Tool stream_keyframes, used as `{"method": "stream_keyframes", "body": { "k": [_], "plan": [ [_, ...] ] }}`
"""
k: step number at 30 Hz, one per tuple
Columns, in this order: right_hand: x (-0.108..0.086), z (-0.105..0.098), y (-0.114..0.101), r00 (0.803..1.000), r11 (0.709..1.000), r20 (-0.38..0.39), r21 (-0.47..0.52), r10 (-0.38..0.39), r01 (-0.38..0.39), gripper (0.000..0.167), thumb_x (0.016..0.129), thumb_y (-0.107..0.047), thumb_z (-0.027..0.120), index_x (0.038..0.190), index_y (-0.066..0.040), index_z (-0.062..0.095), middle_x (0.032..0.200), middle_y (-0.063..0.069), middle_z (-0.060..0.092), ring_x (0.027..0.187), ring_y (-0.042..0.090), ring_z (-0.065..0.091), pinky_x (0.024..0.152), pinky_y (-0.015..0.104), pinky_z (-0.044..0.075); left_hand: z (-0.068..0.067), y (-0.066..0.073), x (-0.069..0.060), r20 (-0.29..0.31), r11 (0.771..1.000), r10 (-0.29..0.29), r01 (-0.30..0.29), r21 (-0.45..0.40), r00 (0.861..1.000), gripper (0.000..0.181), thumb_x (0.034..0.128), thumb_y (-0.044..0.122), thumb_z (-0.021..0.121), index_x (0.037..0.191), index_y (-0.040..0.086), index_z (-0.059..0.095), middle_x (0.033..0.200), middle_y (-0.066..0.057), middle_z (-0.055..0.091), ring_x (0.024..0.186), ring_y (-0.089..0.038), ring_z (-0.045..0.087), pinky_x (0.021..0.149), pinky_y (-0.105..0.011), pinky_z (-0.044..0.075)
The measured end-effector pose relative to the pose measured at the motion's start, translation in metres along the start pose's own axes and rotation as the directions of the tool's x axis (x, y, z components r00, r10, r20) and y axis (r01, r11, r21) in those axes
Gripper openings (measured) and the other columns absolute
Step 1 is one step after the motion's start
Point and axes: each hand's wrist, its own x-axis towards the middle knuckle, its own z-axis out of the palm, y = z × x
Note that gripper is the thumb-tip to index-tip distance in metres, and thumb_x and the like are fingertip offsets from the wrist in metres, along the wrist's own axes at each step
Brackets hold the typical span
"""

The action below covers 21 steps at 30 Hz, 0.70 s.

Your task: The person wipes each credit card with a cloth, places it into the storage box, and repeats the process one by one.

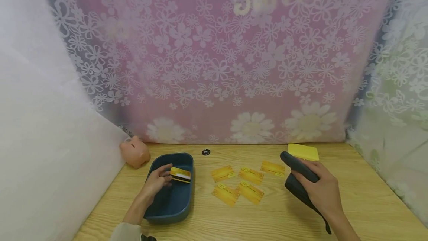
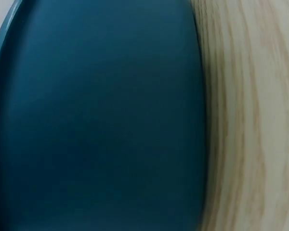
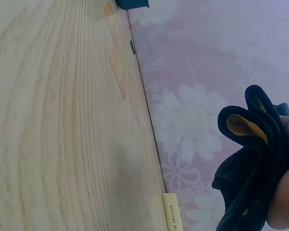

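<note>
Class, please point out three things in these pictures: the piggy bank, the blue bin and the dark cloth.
Piggy bank (image 1: 135, 154): head view, middle of its body.
Blue bin (image 1: 174, 201): head view, bare part of its floor.
Dark cloth (image 3: 253, 168): right wrist view, its folded middle.

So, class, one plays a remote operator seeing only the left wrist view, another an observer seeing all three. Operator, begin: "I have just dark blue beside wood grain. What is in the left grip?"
Observer: In the head view, the left grip holds a black-striped yellow card.

Operator: And the right grip?

Observer: It has hold of some dark folded fabric.

Operator: Are there more cards?

Observer: Yes, five yellow-orange cards lie on the wooden table, to the right of the blue tub.
</note>
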Motion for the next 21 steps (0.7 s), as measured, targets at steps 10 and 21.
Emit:
{"method": "stream_keyframes", "body": {
  "k": [10, 21],
  "plan": [
    [0.0002, -0.0003, -0.0022, 1.0, 1.0, -0.01, 0.018, -0.015, 0.015, 0.041, 0.086, -0.015, 0.088, 0.125, -0.014, 0.078, 0.111, -0.022, 0.062, 0.094, -0.017, 0.053, 0.076, 0.002, 0.045, -0.0003, 0.005, 0.0023, 0.022, 1.0, -0.008, 0.007, 0.015, 1.0, 0.054, 0.1103, 0.028, 0.053, 0.157, 0.003, 0.042, 0.15, -0.027, 0.05, 0.133, -0.043, 0.054, 0.106, -0.051, 0.052],
    [-0.0005, -0.0043, -0.005, 1.0, 1.0, -0.002, 0.014, 0.005, -0.005, 0.04, 0.087, -0.018, 0.088, 0.125, -0.017, 0.078, 0.108, -0.016, 0.065, 0.092, -0.015, 0.055, 0.075, 0.004, 0.046, -0.0049, 0.0083, -0.0027, 0.11, 0.998, -0.001, 0.007, -0.057, 0.994, 0.079, 0.1093, 0.062, 0.032, 0.162, 0.003, 0.032, 0.161, -0.034, 0.032, 0.149, -0.05, 0.032, 0.121, -0.062, 0.03]
  ]
}}
